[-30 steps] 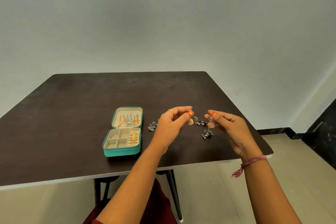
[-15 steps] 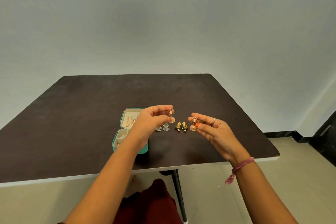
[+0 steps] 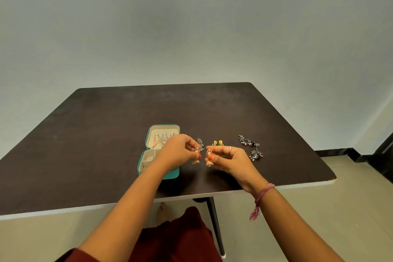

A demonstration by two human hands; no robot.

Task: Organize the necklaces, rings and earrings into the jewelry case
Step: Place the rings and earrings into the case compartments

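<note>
Head view: left hand [image 3: 177,151] and right hand [image 3: 228,158] each pinch one gold jhumka earring [image 3: 209,157] above the table's near edge, beside the open teal jewelry case [image 3: 158,173]. Best lower both into one bare compartment, keeping the pair together.

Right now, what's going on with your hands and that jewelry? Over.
Left hand and right hand each pinching one gold earring. Teal jewelry case open, left arm partly over it. Green-yellow earrings and silver pieces on table.
</note>
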